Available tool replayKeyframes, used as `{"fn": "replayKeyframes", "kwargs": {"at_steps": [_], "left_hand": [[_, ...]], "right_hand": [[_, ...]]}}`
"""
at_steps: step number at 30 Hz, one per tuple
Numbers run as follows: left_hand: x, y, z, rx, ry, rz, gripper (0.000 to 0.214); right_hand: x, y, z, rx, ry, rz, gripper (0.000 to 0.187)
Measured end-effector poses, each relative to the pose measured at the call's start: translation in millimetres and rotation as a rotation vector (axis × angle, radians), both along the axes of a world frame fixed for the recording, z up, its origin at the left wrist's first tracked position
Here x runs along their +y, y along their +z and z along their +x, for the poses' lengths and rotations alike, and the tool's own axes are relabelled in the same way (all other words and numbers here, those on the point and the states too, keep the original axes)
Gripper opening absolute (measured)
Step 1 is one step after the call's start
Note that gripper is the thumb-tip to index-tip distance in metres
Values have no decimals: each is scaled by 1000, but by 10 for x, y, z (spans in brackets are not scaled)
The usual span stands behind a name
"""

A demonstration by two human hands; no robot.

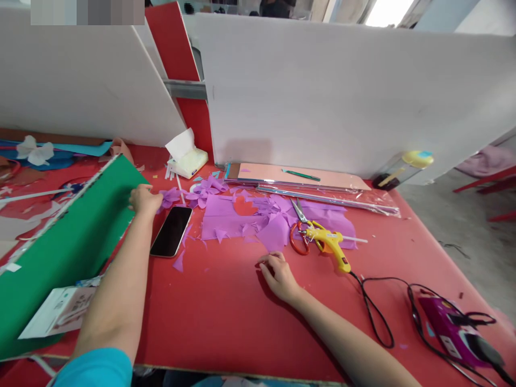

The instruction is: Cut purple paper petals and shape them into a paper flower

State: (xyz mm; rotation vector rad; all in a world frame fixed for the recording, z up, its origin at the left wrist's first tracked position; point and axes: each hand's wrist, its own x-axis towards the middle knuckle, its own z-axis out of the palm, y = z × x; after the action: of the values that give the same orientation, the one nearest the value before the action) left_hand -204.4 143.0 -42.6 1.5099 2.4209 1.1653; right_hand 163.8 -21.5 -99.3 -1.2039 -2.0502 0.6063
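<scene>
Head view: your left hand (pixel 145 200) is beside purple flowers (pixel 170 198), its grip unclear; your right hand (pixel 281 277) is over the tabletop (pixel 217 322), loosely curled, holding nothing. The flowers look formed; the purple sheet (pixel 217 216) seems only partly cut.

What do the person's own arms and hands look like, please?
The left hand and right hand wear no gloves, and no ring or watch can be seen. The left forearm and right forearm are bare. A turquoise sleeve shows on the left only.
</scene>
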Motion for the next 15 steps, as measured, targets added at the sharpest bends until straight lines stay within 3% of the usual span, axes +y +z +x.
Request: {"fn": "replayKeyframes", "kwargs": {"at_steps": [2, 4, 6, 7, 9, 15], "left_hand": [[-54, 61, 163, 43, 37, 0, 34], [-107, 97, 388, 89, -17, 10, 34], [-165, 92, 657, 135, -110, 36, 29], [-202, 70, 802, 197, -229, 94, 25], [-297, -7, 1098, 264, -419, 158, 19], [-693, -424, 1772, 338, -727, 150, 22]], "right_hand": [[-20, 0, -10, -53, 7, 59, 16], [-43, 0, -25, -132, -17, 120, 17], [-57, -9, -39, -211, -75, 180, 18], [-58, -21, -42, -242, -115, 206, 22], [-41, -61, -35, -285, -202, 238, 31], [75, -205, 47, -296, -340, 198, 43]]}}
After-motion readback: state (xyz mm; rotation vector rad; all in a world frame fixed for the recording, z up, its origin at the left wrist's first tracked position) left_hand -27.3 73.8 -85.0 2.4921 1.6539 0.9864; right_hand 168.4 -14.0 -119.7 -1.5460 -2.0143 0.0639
